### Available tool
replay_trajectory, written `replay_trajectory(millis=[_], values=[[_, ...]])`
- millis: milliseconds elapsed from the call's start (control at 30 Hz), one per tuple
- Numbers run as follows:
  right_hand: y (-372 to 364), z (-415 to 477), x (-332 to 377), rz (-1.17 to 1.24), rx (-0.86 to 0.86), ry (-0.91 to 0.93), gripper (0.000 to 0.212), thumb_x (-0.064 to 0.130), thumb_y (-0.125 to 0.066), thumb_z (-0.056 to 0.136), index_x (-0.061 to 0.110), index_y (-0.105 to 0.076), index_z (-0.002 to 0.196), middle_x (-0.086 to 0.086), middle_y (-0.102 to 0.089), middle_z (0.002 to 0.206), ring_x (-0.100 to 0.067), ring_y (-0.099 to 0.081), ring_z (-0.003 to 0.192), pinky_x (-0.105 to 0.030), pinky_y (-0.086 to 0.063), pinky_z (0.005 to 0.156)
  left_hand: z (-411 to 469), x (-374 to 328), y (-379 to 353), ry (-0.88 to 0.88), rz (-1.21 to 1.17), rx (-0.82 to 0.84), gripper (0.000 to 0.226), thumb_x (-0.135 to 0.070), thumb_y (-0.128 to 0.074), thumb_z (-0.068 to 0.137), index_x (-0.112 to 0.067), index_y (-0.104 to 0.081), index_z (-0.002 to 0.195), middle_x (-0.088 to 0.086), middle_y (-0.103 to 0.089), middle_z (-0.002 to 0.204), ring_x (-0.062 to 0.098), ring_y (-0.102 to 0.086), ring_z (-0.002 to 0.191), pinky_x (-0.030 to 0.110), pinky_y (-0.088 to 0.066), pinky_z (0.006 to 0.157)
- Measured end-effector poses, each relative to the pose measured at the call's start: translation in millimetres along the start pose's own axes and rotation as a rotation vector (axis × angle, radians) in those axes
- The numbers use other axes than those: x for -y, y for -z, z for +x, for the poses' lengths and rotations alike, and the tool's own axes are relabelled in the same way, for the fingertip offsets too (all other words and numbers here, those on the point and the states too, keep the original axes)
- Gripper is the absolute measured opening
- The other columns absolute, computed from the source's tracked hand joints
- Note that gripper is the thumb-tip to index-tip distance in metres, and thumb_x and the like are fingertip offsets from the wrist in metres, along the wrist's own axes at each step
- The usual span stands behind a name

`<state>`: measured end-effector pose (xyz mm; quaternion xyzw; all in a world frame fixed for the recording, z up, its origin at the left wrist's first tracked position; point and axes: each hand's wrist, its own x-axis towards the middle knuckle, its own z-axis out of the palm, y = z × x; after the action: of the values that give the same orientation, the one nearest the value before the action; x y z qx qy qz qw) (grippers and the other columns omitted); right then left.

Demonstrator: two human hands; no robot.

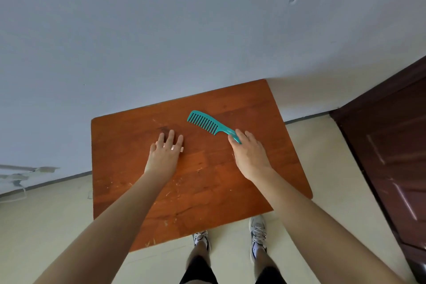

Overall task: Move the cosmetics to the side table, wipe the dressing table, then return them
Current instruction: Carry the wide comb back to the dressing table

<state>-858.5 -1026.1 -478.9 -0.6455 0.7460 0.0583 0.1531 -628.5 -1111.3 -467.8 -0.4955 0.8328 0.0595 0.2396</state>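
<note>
Currently: both arms reach forward over the counter (pixel 207 180). My right grip (pixel 250 152) pinches the comb (pixel 205 122) by its handle, at the counter's far middle. My left grip (pixel 164 152) lies flat, fingers straight, released, over a pale item (pixel 181 149).

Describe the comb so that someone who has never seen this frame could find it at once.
Find the reddish-brown wooden table against the pale wall. Toward its far right is a wide-toothed comb, its handle end held by the right hand. It is bright teal, unlike the small pale object mostly hidden under the left hand.
</note>
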Motion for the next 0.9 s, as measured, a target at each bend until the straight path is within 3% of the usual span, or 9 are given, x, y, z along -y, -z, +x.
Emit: replay_trajectory(millis=[100,200,300,433,500,700,900], values=[[-8.5,-8.2,-6.1,0.032,-0.075,0.015,0.058,0.023,-0.066,0.093,0.019,-0.042,0.146,-0.007,-0.044,0.147,-0.026,-0.046,0.127,-0.039,-0.050,0.100,-8.7,-6.4,-10.1,0.000,-0.004,-0.023,0.085,-0.016,-0.058,0.096,-0.020,0.003,0.155,0.013,0.003,0.163,0.036,0.000,0.149,0.046,-0.017,0.120],[-5.0,-7.5,-7.9,0.173,-0.132,-0.039,0.049,0.025,-0.067,0.092,0.020,-0.051,0.138,-0.003,-0.055,0.132,-0.018,-0.052,0.111,-0.029,-0.054,0.086,-15.5,-11.6,-12.4,0.015,-0.022,0.005,0.087,-0.017,-0.059,0.095,-0.022,0.003,0.155,0.012,0.002,0.163,0.035,0.000,0.149,0.043,-0.018,0.120],[5.4,2.1,-9.1,0.329,-0.080,-0.128,0.052,0.026,-0.067,0.092,0.023,-0.044,0.139,-0.002,-0.056,0.124,-0.015,-0.055,0.108,-0.026,-0.054,0.083,-20.8,-18.9,-7.5,0.051,-0.089,0.030,0.085,-0.014,-0.062,0.093,-0.025,-0.005,0.155,0.011,-0.005,0.163,0.032,-0.006,0.149,0.040,-0.023,0.118],[20.0,5.2,-19.3,0.391,0.108,-0.142,0.053,0.025,-0.063,0.095,0.025,-0.041,0.143,-0.003,-0.053,0.127,-0.016,-0.061,0.102,-0.026,-0.056,0.081,-37.6,-29.8,4.4,0.031,-0.201,-0.064,0.081,0.002,-0.061,0.087,-0.026,-0.023,0.152,0.009,-0.040,0.148,0.028,-0.035,0.139,0.036,-0.038,0.107],[33.0,3.6,-27.8,0.366,0.118,-0.110,0.050,0.023,-0.058,0.098,0.026,-0.041,0.145,-0.002,-0.052,0.127,-0.015,-0.059,0.099,-0.021,-0.054,0.076,-45.1,-33.0,15.4,0.012,-0.188,-0.158,0.081,0.004,-0.066,0.082,-0.025,-0.032,0.149,0.008,-0.053,0.136,0.028,-0.047,0.129,0.036,-0.041,0.104],[98.4,0.5,-49.4,0.344,-0.133,-0.030,0.041,0.025,-0.052,0.101,0.031,-0.048,0.141,0.001,-0.051,0.118,-0.010,-0.055,0.094,-0.019,-0.050,0.073,-47.0,-26.3,85.5,-0.010,-0.101,-0.430,0.077,0.003,-0.075,0.069,-0.026,-0.052,0.136,0.006,-0.064,0.117,0.029,-0.057,0.112,0.041,-0.050,0.089],[157.3,-34.3,-52.2,0.312,-0.459,-0.123,0.037,0.040,-0.042,0.103,0.029,-0.056,0.135,0.004,-0.049,0.110,-0.010,-0.049,0.098,-0.021,-0.048,0.073,-47.7,-21.5,167.1,-0.211,-0.054,-0.688,0.078,0.011,-0.080,0.051,-0.018,-0.062,0.121,0.011,-0.064,0.100,0.034,-0.061,0.094,0.045,-0.053,0.074]])
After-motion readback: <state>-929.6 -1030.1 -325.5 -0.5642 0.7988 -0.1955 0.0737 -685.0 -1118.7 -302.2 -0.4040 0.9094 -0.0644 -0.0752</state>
